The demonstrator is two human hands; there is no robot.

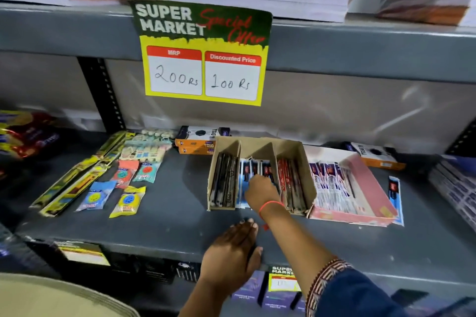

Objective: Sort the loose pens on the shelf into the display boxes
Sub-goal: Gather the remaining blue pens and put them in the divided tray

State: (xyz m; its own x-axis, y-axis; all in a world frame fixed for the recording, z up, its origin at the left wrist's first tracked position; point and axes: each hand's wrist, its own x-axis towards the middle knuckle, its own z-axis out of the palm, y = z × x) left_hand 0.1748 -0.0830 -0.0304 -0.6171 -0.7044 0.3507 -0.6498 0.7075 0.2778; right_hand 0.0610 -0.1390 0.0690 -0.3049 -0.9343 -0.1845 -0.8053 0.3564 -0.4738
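Brown three-slot box holding pens; pink box adjacent; loose pen right.

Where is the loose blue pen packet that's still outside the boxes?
In the head view, the blue pen packet lies flat on the shelf at right, just beyond the pink display box.

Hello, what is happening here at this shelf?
A person is sorting packed pens on a shop shelf. The right hand reaches into the middle slot of a brown box, onto the blue pens there. The left hand rests on the shelf's front edge. A pink box beside it holds more pens, and one blue pen lies loose to its right.
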